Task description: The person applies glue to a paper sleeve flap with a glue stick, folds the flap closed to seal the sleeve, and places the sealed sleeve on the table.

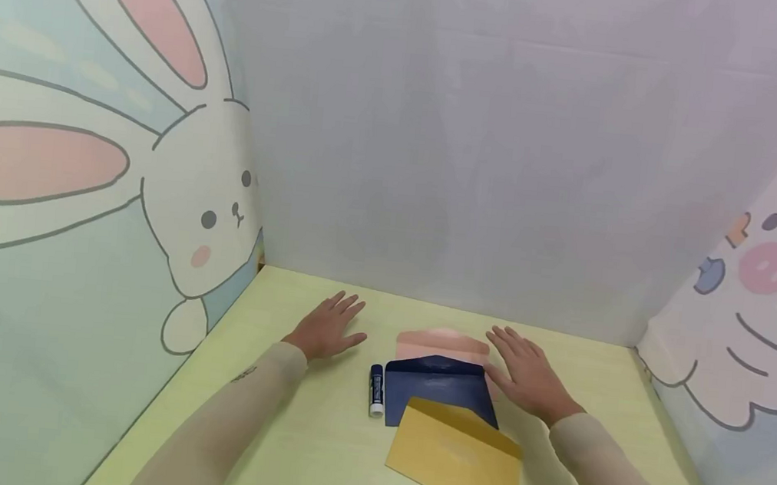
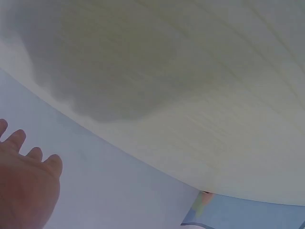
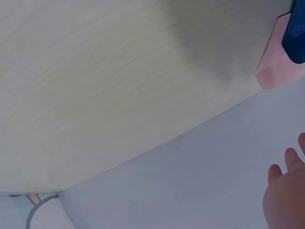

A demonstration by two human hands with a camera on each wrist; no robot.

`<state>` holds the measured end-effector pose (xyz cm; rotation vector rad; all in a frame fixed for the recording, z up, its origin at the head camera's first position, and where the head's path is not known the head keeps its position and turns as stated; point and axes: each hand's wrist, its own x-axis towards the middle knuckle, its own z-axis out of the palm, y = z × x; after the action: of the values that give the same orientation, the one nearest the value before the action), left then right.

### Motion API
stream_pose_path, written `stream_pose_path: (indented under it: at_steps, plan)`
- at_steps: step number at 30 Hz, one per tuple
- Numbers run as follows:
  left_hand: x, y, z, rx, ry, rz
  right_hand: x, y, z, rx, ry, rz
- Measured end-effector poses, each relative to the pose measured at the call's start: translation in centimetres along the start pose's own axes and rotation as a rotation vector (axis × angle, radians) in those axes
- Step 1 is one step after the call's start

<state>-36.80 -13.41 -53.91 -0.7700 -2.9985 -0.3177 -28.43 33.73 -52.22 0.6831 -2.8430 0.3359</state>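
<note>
Three envelopes lie overlapping on the table. The yellow envelope (image 1: 456,460) is nearest and covers a corner of the navy envelope (image 1: 438,393). Behind that, mostly hidden, is a pink envelope (image 1: 442,345). A glue stick (image 1: 376,390) with a navy body and a white end lies just left of the navy one. My left hand (image 1: 327,329) is spread over the table to the left of the glue stick, holding nothing. My right hand (image 1: 526,372) has its fingers extended beside the right edges of the pink and navy envelopes and grips nothing.
The pale wood-grain table (image 1: 301,450) meets a plain grey back curtain (image 1: 451,163). A side curtain with a rabbit drawing (image 1: 205,196) stands close on the left, and one with a pig-nosed cartoon animal (image 1: 762,329) on the right.
</note>
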Motion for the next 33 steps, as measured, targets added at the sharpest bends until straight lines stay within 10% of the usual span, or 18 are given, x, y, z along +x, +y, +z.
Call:
stream_pose_path:
  at_steps: [26,33]
  plan:
    - [0.1,-0.6,0.2,0.004,-0.013,0.004,6.0,-12.0,2.6,-0.077,0.002,-0.393]
    - [-0.1,-0.7,0.3,-0.010,-0.016,-0.006,7.0,-14.5,4.8,-0.317,0.068,-0.453]
